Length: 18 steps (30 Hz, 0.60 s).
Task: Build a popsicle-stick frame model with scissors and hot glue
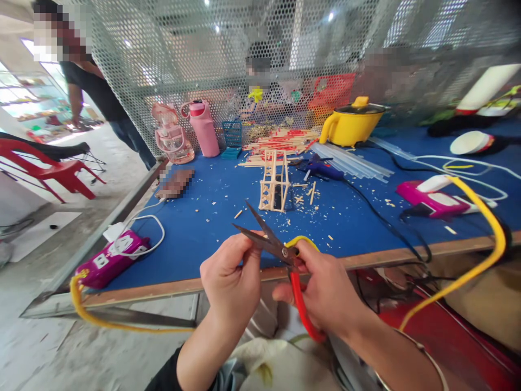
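My right hand (325, 290) grips a pair of scissors (280, 251) with one red and one yellow handle, the blades parted and pointing up and left. Close by, my left hand (234, 271) is closed in a pinch at the blades. Whatever is between its fingertips is too small and too covered to make out. Beyond the hands, a small open frame of glued wooden sticks (273, 187) stands on the blue tabletop (195, 233). Cut stick pieces and chips lie around it. Behind the frame is a pile of red-tipped sticks (280, 142).
A blue glue gun (323, 167) lies beside clear glue sticks (354, 162). A yellow pot (352, 127), pink bottle (204, 127) and clear pink bottle (173, 138) stand along the mesh. Purple power strips (116, 258) with cables sit at both sides. A person (97, 92) stands at the left.
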Available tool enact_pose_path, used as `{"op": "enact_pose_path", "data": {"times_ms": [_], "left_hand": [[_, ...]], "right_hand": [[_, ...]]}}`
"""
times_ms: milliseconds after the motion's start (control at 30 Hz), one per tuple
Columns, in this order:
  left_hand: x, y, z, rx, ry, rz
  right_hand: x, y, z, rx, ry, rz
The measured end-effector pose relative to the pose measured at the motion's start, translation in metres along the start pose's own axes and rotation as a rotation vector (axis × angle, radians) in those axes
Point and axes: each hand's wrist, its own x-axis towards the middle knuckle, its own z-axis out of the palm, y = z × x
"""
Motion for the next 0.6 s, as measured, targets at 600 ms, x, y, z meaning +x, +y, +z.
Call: {"op": "enact_pose_path", "data": {"times_ms": [600], "left_hand": [[0.002, -0.018, 0.003, -0.55, -0.224, -0.716]], "right_hand": [[0.002, 0.085, -0.098, -0.34, 0.278, 0.398]]}}
